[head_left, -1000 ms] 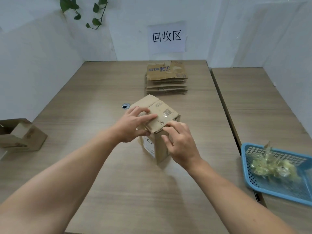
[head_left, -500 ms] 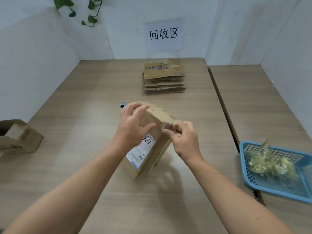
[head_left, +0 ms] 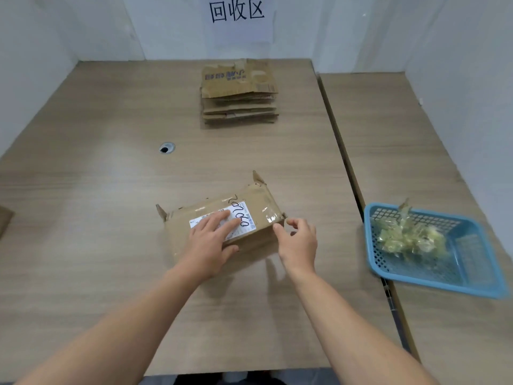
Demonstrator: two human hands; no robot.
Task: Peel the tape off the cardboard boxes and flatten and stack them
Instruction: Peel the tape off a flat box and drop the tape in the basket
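Left hand (head_left: 210, 241) flat, pinning the brown cardboard box (head_left: 256, 200) (light, crushable, I reckon); right hand (head_left: 299, 244) curls its fingers (head_left: 302, 224) at the clear tape (head_left: 270, 215), right end, best pinch-point. Gripped? Can't tell.

the cardboard box (head_left: 181, 234) is made of brown board, matt and scuffed, with torn edges. glossy clear tape (head_left: 270, 216) is stuck across it, and a smooth white paper label (head_left: 245, 218) is pasted on top. the stack of flattened boxes (head_left: 238, 87) is of the same dull board. the tabletop (head_left: 111, 195) is finished in matt pale wood grain, possibly laminate. the basket (head_left: 466, 254) is moulded in blue perforated plastic, and shiny crumpled film (head_left: 408, 237) is heaped in it.
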